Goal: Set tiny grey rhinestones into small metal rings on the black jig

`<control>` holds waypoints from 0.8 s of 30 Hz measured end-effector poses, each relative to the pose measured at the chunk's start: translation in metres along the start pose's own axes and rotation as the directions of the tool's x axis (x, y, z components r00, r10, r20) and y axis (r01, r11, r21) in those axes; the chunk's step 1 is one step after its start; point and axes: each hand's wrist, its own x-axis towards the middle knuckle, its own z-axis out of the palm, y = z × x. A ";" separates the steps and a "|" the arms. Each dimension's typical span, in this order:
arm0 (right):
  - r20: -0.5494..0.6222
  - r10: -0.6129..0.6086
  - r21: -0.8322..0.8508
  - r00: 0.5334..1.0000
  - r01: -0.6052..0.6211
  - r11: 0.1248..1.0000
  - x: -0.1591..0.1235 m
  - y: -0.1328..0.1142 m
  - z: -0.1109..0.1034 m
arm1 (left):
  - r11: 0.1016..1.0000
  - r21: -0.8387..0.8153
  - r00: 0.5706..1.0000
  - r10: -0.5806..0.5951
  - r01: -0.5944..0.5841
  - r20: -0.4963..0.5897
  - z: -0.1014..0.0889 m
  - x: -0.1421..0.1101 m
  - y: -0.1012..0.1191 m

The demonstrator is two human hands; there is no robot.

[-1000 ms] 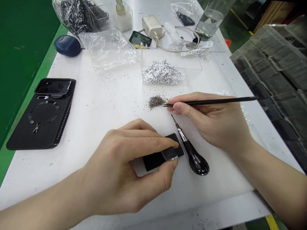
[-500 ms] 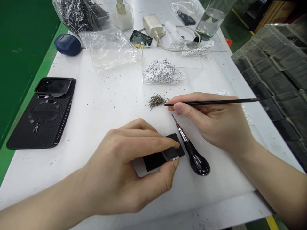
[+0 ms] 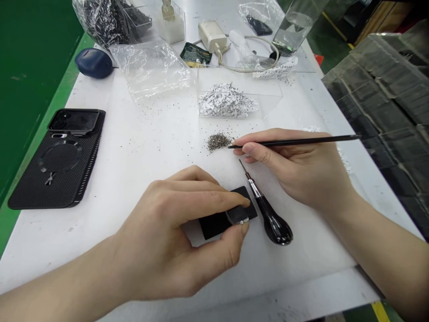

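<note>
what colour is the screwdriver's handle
The screwdriver's handle is glossy black, seen best in the head view.

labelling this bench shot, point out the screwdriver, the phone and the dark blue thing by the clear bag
Screwdriver [image 3: 276, 224]: head view, on its black bulbous handle.
Phone [image 3: 56, 179]: head view, on the textured back of its black case.
Dark blue thing [image 3: 93, 63]: head view, on its rounded top.

Clear bag [image 3: 100, 22] cut off, top edge.

Screwdriver [image 3: 274, 220] right of block [image 3: 214, 227]; phone [image 3: 60, 161] far left.
</note>
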 end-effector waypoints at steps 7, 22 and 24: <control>-0.004 0.014 0.011 1.000 -0.014 1.000 0.001 -0.001 0.002 | 1.000 -0.014 1.000 0.000 0.000 -0.015 0.001 0.000 0.000; -0.007 0.021 0.009 1.000 -0.021 1.000 0.000 -0.001 0.002 | 1.000 -0.017 1.000 0.005 -0.005 -0.021 0.004 0.000 0.000; 0.000 0.022 0.020 1.000 -0.022 1.000 0.000 -0.001 0.002 | 0.999 -0.040 0.999 0.022 -0.024 -0.047 0.006 -0.001 -0.002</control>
